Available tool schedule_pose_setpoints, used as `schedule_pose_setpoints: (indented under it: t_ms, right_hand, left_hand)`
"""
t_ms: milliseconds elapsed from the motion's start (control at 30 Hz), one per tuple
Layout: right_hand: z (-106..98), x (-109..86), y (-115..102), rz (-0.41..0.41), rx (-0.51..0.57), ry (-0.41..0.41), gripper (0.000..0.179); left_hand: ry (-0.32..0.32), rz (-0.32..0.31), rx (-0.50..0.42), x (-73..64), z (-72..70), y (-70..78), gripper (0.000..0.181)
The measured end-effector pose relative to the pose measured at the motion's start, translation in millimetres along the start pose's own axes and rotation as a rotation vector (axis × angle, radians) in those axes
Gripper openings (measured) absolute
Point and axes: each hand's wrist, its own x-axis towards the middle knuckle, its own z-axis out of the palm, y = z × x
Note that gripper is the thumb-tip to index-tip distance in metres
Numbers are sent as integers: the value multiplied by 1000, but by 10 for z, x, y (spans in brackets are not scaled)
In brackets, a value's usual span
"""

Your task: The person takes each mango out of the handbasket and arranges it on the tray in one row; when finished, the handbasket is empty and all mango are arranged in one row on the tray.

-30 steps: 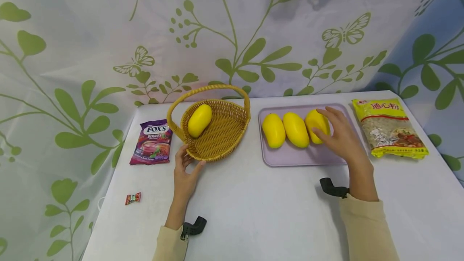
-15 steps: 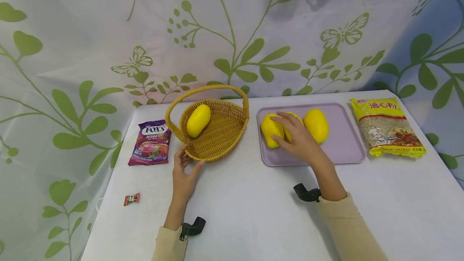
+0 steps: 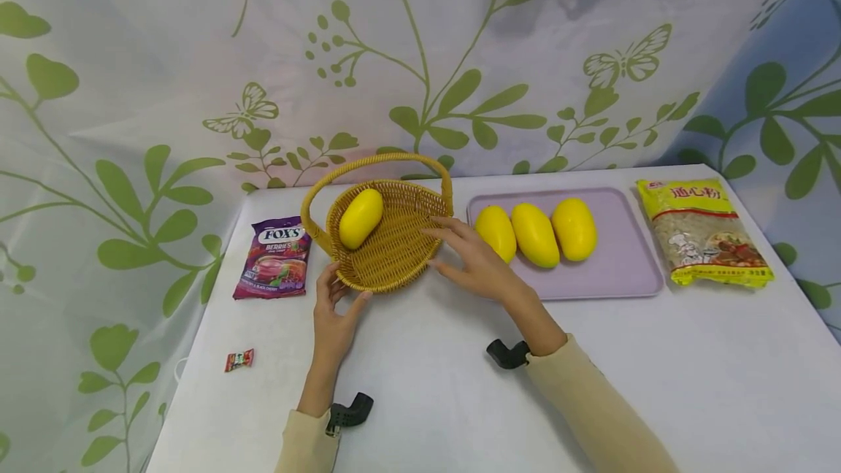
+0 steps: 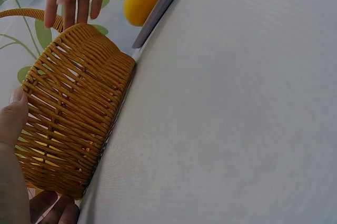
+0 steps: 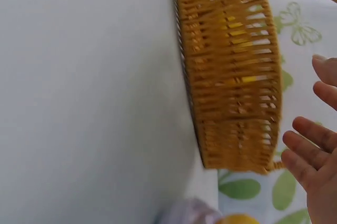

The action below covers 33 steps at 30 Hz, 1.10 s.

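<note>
A wicker basket [image 3: 401,239] with an arched handle stands at the back left, a yellow mango [image 3: 361,219] lying in its left side. My left hand [image 3: 336,323] grips the basket's near left side, thumb at the rim in the left wrist view and fingers round the lower edge. Over the right rim of the basket reaches my right hand [image 3: 476,261], holding nothing, its fingers [image 5: 310,150] apart from the wicker in the right wrist view. Behind that hand, several mangoes [image 3: 535,235] lie in a row on a lilac tray [image 3: 624,239], the leftmost partly covered by the hand.
Left of the basket lies a purple FOX'S candy bag [image 3: 274,258]. One small wrapped candy [image 3: 239,360] is nearer the front. A yellow-topped food packet [image 3: 706,232] lies right of the tray. A leaf-patterned curtain [image 3: 420,57] hangs behind the white table [image 3: 427,385].
My right hand has swept left from the rightmost mango, across the others on the tray, to the basket's right rim. The mangoes stay in place. My left hand keeps its hold.
</note>
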Motion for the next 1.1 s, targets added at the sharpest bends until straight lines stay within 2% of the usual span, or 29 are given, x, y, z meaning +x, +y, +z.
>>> schedule_pose_setpoints:
  t_ms: [233, 400, 767, 933, 1100]
  right_hand:
    - [193, 238, -8, -1, -43, 6, 52]
    - [301, 446, -25, 12, -47, -33, 55]
    - [495, 972, -99, 81, -112, -222, 60]
    - [544, 1101, -83, 103, -116, -315, 64]
    - [596, 1171, -67, 109, -130, -364, 70]
  left_hand:
    - [-4, 1, 1, -2, 0, -1, 70]
    - [-5, 4, 5, 4, 2, -6, 70]
    - [7, 10, 16, 11, -26, -33, 71]
    - [3, 9, 18, 16, -19, -36, 70]
    - [-3, 1, 27, 20, -6, -21, 70]
